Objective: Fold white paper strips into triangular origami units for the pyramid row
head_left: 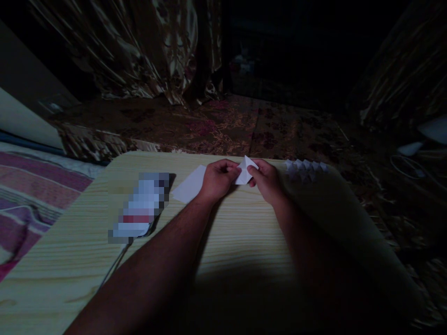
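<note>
A small folded white paper piece [245, 170] is pinched between both my hands above the far part of a light wooden table [223, 232]. My left hand [218, 179] grips its left side with closed fingers. My right hand [266, 180] pinches its right side. A flat white paper sheet [188, 184] lies on the table just left of my left hand. A row of several small folded white paper pieces [305, 168] sits at the table's far right edge, right of my right hand.
A blurred-out rectangular object [141, 207] lies on the table's left part, with a thin cord running from it toward the near edge. A striped cloth [31, 195] lies at the left. Dark patterned fabric [223, 125] covers the floor beyond, with curtains behind.
</note>
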A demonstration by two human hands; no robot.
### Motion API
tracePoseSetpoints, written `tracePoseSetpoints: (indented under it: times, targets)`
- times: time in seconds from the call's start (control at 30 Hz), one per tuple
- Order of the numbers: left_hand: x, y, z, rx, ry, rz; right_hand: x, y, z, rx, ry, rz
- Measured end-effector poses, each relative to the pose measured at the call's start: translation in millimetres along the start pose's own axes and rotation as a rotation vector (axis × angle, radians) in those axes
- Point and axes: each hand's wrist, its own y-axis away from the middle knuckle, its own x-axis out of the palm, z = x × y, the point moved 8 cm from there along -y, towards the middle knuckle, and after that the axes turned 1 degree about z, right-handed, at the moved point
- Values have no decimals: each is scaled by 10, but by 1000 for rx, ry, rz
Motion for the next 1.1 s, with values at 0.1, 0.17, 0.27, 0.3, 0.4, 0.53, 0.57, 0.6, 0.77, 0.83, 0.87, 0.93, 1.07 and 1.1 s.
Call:
tracePoseSetpoints:
  times: [0.1, 0.17, 0.27, 0.3, 0.4, 0.53, 0.57, 0.6, 0.77, 0.83, 0.87, 0.93, 1.07, 1.1]
  targets:
    - [-2, -9, 17, 3, 18, 9, -24, -14, -55, 30, -31, 16]
    - [-10, -20, 26, 5, 45, 9, -23, -18, -78, 43, -72, 40]
    - [-4, -35, 32, 4, 104, 28, -12, -16, -78, 46, -152, 72]
    - [-2, -38, 28, 5, 114, 34, -11, -13, -73, 48, -176, 77]
    - [1, -39, 6, 12, 133, 47, -5, -1, -43, 55, -227, 96]
    - [5, -32, 7, -10, 149, 65, 9, 19, -6, 76, -245, 120]
    - [8, -31, 10, -14, 157, 69, 8, 22, -4, 83, -248, 118]
    - [12, -30, 11, -15, 166, 74, 5, 23, -4, 87, -254, 112]
    - [31, -12, -20, 8, 184, 85, -15, 20, -37, 102, -265, 91]
    - [33, -3, -18, -4, 165, 81, -14, 20, -47, 108, -259, 102]
    - [30, 0, -11, -14, 154, 74, -9, 21, -47, 111, -259, 112]
    - [13, 1, 8, -29, 138, 50, 6, 24, -40, 115, -266, 129]
    - [-25, -8, 29, -16, 110, -5, 9, 21, -13, 92, -211, 97]
    - [-31, -9, 26, -7, 102, -14, 12, 19, -10, 85, -186, 91]
